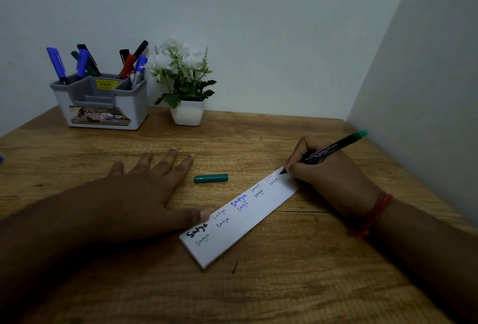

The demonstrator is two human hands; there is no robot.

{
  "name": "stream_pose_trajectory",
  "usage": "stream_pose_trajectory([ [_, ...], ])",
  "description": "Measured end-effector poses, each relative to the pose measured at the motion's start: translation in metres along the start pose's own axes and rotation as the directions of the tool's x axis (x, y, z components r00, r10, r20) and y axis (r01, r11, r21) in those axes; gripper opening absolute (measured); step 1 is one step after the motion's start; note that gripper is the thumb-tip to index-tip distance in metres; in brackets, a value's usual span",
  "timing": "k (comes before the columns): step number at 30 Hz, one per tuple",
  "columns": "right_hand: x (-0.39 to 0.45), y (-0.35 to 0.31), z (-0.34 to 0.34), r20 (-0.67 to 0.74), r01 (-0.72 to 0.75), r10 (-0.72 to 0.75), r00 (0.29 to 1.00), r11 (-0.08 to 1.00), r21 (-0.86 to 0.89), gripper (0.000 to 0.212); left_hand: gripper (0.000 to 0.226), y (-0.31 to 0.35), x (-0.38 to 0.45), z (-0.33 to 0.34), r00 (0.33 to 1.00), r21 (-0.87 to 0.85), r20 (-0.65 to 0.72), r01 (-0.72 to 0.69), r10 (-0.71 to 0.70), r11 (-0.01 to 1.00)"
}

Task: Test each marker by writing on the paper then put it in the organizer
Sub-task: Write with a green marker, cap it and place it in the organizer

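A long white paper strip (pixel 258 222) lies diagonally on the wooden desk, covered with several handwritten words in black, blue and green. My right hand (pixel 328 171) grips a black marker with a green end (pixel 333 149), its tip touching the strip's far end. The marker's green cap (pixel 211 178) lies loose on the desk above the strip. My left hand (pixel 144 194) rests flat on the desk, thumb pressing the strip's near end. A grey-and-white organizer (pixel 103 106) stands at the back left with several blue, black, green and red markers upright in it.
A small white pot with a green and white plant (pixel 185 85) stands right of the organizer against the back wall. A side wall (pixel 426 90) closes the desk on the right. A bit of something blue (pixel 1 159) shows at the left edge.
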State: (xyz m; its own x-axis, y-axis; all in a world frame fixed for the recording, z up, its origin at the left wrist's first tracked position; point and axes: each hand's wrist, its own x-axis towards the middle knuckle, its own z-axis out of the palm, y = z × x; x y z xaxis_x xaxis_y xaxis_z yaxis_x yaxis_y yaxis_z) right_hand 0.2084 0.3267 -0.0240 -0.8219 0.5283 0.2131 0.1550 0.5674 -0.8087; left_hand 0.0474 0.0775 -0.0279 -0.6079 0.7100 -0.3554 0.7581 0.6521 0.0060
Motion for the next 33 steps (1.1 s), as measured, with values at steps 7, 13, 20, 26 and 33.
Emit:
stream_pose_trajectory([
  [7,-0.003,-0.004,-0.002,-0.067,0.015,-0.001,0.998,0.98,0.198,0.005,0.104,0.003,0.003,-0.001,0.995,-0.07,-0.086,-0.046,0.04,0.997],
  [13,-0.007,-0.014,0.0,-0.073,0.122,-0.109,0.991,0.972,0.2,0.008,0.067,0.014,0.014,-0.007,0.912,-0.123,-0.399,-0.157,0.096,0.98],
  [20,-0.014,-0.022,0.005,0.095,0.094,-0.121,0.988,0.964,0.247,0.022,0.013,0.019,0.024,-0.003,0.819,-0.179,-0.553,-0.3,0.156,0.937],
  [26,-0.018,-0.025,0.006,0.121,0.098,-0.161,0.979,0.907,0.409,0.007,0.01,0.027,0.012,-0.003,0.735,-0.238,-0.665,-0.376,0.132,0.896],
  [33,-0.015,-0.022,0.006,0.136,0.069,-0.17,0.976,0.834,0.547,0.01,0.012,0.037,0.002,-0.003,0.695,-0.235,-0.696,-0.455,0.177,0.859],
])
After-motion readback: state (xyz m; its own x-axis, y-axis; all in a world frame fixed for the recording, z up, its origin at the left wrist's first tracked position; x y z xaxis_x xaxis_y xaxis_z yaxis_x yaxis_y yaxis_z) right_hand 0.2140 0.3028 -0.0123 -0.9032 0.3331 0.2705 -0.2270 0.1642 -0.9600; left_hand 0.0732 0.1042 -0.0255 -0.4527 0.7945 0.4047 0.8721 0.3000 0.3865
